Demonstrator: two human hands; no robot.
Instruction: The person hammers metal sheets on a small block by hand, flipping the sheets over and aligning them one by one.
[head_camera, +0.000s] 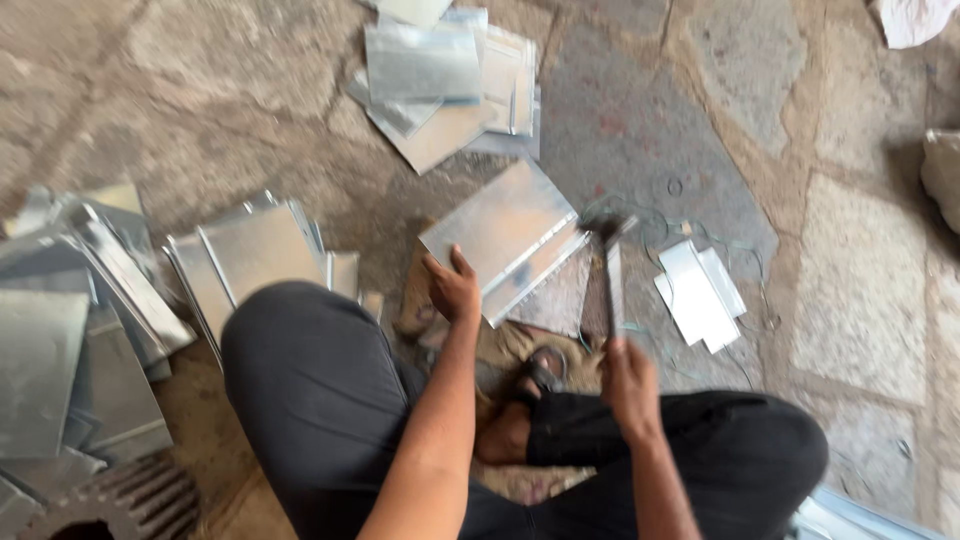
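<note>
The left hand (452, 285) presses flat, fingers spread, on the near corner of a metal sheet (500, 232) lying on the stone floor (860, 300), its long axis running diagonally up-right. The right hand (628, 385) grips a hammer (610, 265), head pointing away, at the sheet's folded edge.

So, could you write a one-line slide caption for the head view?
Seated on stone floor, left hand steadies a metal sheet; right hand holds a hammer.

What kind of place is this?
Probably a small sheet-metal workshop: cut metal sheets lie stacked on a stone floor, and the right hand swings a hammer at a sheet.
</note>
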